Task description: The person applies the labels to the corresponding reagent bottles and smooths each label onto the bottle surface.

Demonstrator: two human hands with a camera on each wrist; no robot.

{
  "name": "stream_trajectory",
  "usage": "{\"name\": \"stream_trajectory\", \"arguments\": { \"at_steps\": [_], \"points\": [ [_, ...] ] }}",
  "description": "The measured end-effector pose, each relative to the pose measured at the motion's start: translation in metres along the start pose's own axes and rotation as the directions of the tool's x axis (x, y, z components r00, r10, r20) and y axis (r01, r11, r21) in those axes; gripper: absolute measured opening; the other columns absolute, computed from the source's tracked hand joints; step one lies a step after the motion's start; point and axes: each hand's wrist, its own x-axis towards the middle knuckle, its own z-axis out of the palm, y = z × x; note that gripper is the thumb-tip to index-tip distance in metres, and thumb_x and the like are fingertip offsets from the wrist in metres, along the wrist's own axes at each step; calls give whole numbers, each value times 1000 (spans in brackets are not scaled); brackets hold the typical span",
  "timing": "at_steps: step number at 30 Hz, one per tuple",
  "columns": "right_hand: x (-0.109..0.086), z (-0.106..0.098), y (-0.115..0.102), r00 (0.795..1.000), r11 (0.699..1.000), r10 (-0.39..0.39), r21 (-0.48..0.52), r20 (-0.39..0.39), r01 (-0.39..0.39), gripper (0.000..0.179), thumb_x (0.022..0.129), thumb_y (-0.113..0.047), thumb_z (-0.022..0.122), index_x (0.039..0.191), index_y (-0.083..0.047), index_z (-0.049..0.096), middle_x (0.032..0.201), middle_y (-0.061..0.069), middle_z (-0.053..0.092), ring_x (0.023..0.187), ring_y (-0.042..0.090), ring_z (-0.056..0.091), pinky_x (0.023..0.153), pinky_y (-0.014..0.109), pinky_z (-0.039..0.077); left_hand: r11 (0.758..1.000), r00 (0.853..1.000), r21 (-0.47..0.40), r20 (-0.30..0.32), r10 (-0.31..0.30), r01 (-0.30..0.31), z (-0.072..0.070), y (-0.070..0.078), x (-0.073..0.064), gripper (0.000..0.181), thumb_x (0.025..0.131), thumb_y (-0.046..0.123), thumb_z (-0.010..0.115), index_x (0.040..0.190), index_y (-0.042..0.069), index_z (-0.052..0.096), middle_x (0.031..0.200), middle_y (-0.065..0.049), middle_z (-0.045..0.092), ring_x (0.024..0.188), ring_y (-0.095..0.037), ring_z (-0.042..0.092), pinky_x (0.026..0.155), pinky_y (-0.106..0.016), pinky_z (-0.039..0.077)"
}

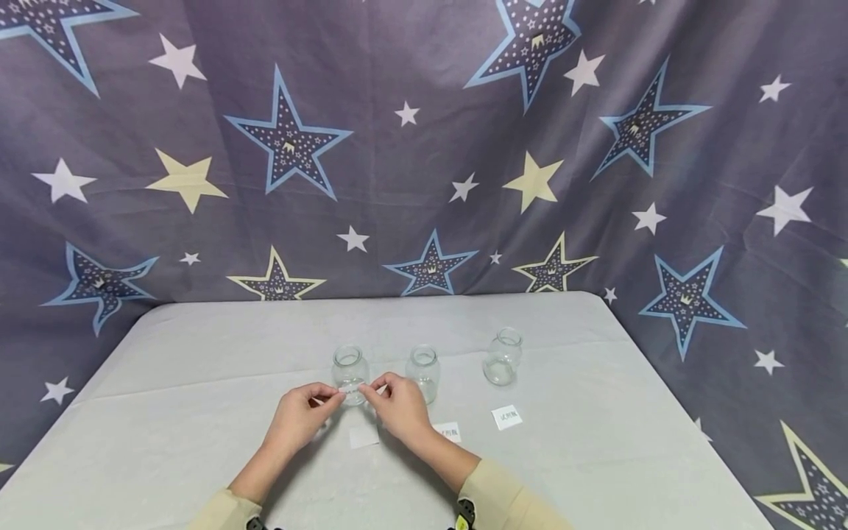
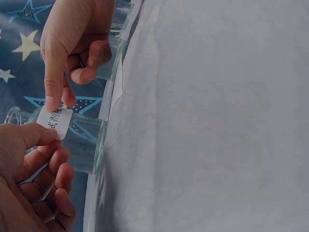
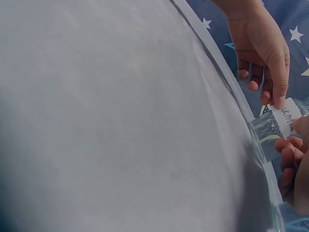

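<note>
A small white paper label (image 2: 59, 124) with handwritten characters is pinched at its two ends by my hands. My left hand (image 1: 301, 414) holds one end between thumb and forefinger, the other fingers loosely bent. At the opposite end, the thumb and forefinger of my right hand (image 1: 402, 406) grip it. Directly behind the label, a clear glass jar (image 1: 350, 361) with an open mouth stands on the table; in both wrist views the label overlaps the jar's side. Just beyond my right hand is a second glass jar (image 1: 424, 362), its lower part partly covered.
A third glass jar (image 1: 503, 357) stands farther right on the pale cloth-covered table (image 1: 596, 456). In front of it lies a written white card (image 1: 506, 417). Another written card (image 1: 450, 432) is partly behind my right forearm, and a white paper piece (image 1: 363, 437) lies between my arms. A star-patterned curtain (image 1: 411, 184) hangs behind.
</note>
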Motion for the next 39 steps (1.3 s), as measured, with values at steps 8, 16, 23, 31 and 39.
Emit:
{"name": "stream_trajectory", "arguments": {
  "at_steps": [8,16,23,31,39],
  "points": [
    [-3,2,0,1000,1000,-1,17,-1,1,26,85,-39,66,82,-13,66,53,-9,46,45,-1,38,45,16,33,999,1000,34,-9,6,-6,-2,0,0,16,83,24,70,85,9,71,76,-1,69,63,-6,54,53,-20,42],
    [-5,4,0,1000,995,-8,95,-1,8,35,84,-34,68,105,-6,60,64,-3,55,52,-2,43,52,16,39,999,999,46,-31,-11,13,-4,0,1,24,81,29,72,90,7,68,84,-4,69,70,-10,59,59,-21,45],
    [-3,7,-1,999,991,-49,120,-9,50,46,84,-29,69,120,-5,54,102,11,64,81,14,62,66,16,47,999,1000,-32,-14,15,-15,-2,-2,2,49,83,24,70,124,1,52,116,-21,63,97,-31,65,78,-36,54],
    [-1,10,1,997,993,-77,94,15,75,61,84,-34,68,132,-2,47,126,17,59,106,27,63,81,27,52,987,998,-147,8,69,-67,2,-2,3,56,86,11,67,135,-1,44,133,-23,52,112,-36,59,91,-35,49],
    [2,13,7,996,983,-72,172,53,62,58,85,-32,68,130,0,50,121,17,62,109,27,62,87,30,52,979,997,-194,22,68,-63,3,-2,3,53,87,10,65,134,-1,45,130,-25,53,111,-34,60,89,-30,50]
  ]
}}
